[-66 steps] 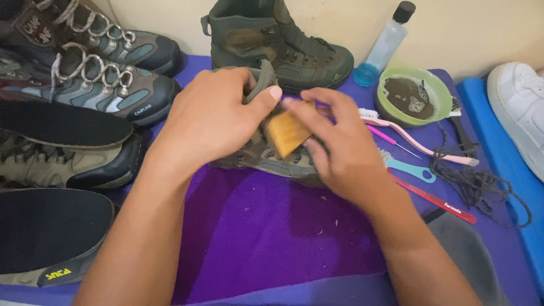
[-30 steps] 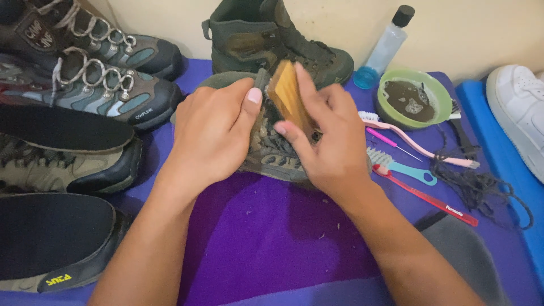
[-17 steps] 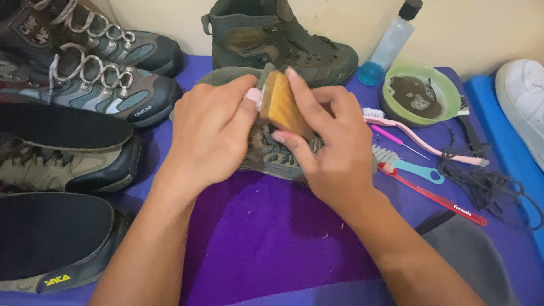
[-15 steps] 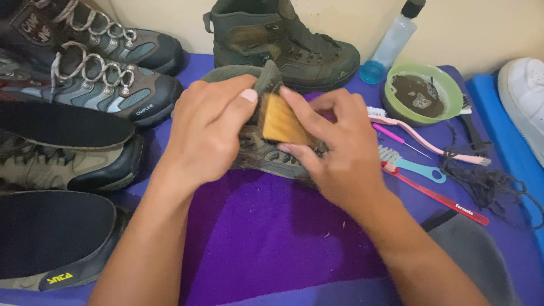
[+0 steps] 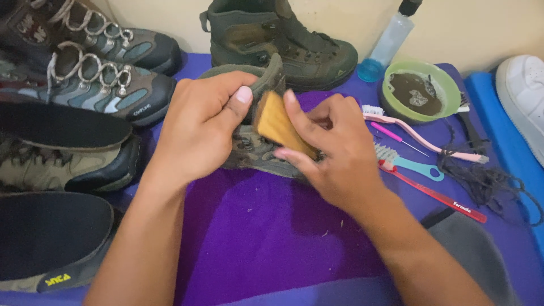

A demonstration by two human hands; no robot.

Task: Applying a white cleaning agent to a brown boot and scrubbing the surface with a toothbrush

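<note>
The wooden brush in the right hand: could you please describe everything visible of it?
The tan wooden block brush shows only its flat, plain back, slightly blurred; its bristles are hidden. It tilts, upper end toward the left hand. The right hand grips it, fingers along its edge, pressing it against the olive-brown hiking boot lying on the purple cloth, which the left hand steadies.

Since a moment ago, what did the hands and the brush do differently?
The right hand slid the wooden brush along the olive boot, up toward the collar and back down, tilting it on the way. The left hand kept gripping the boot's collar throughout. The green bowl, toothbrushes and other boots stayed where they were on the purple cloth.
</note>
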